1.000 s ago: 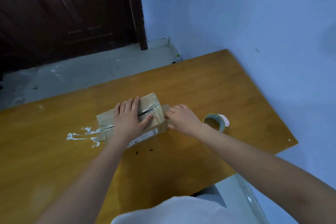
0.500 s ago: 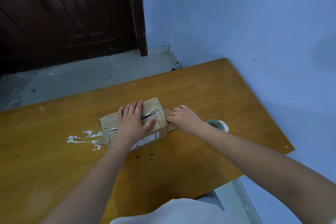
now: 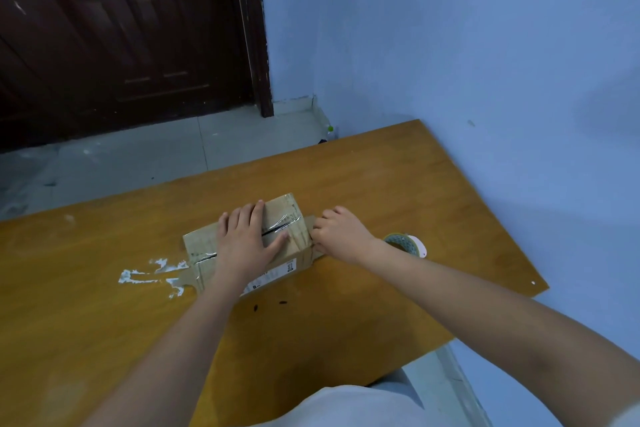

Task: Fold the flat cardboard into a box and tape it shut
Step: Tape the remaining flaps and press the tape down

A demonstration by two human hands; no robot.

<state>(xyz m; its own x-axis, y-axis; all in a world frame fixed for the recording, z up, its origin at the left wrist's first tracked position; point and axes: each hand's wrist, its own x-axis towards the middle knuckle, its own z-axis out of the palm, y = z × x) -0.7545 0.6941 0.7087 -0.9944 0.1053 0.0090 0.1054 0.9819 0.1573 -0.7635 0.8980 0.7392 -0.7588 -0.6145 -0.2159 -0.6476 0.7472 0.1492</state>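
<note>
The cardboard box (image 3: 292, 218) lies on its long side near the middle of the wooden table (image 3: 398, 177), its top seam covered with shiny clear tape; the left hand (image 3: 247, 246) rests flat on top of it, palm down, fingers spread and stretched toward the far edge, the thumb (image 3: 278, 241) angled out along the seam toward the right end, gripping nothing, only pressing; the right hand (image 3: 341, 232) sits at the box's right end, fingers curled inward against that end face and the small cardboard flap (image 3: 309, 220) that sticks out there; whether those fingers pinch the flap or merely push on it cannot be told; a tape roll (image 3: 403, 243) lies on the table just beyond the right wrist, apart from the box; white smears (image 3: 149, 274) mark the table to the left of the box, touching a flap at that end.
</note>
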